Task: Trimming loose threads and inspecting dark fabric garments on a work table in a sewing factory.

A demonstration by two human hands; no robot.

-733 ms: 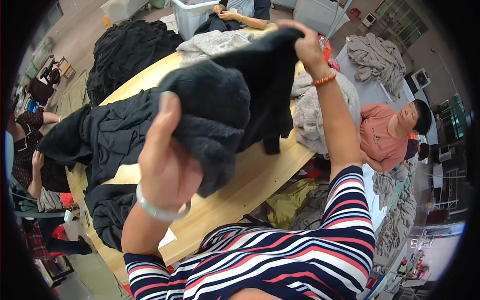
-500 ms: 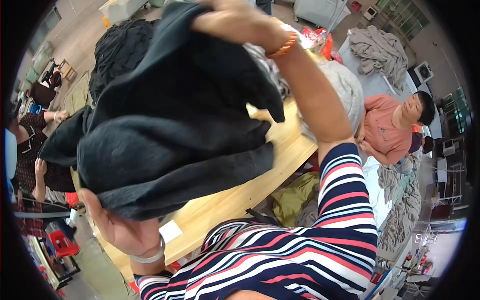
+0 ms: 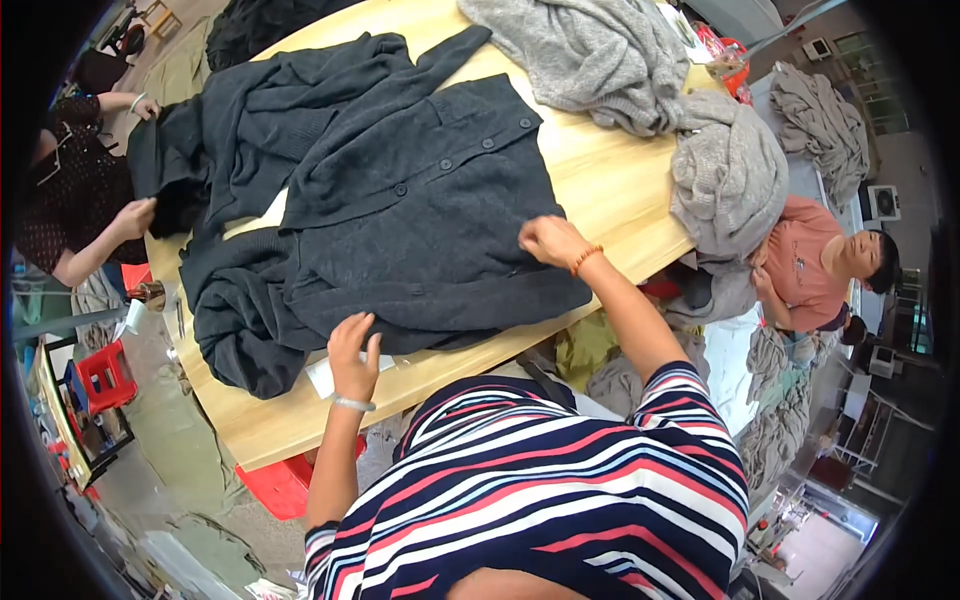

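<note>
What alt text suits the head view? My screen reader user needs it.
A dark grey buttoned cardigan lies spread on a wooden table; the left hand and right hand press its near edge. Light grey knitwear is heaped beyond.

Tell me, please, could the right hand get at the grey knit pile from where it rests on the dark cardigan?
Probably yes. The right hand lies on the dark cardigan, and only bare wooden table separates it from the grey knit pile. Nothing stands between them, though the arm would have to stretch.
</note>
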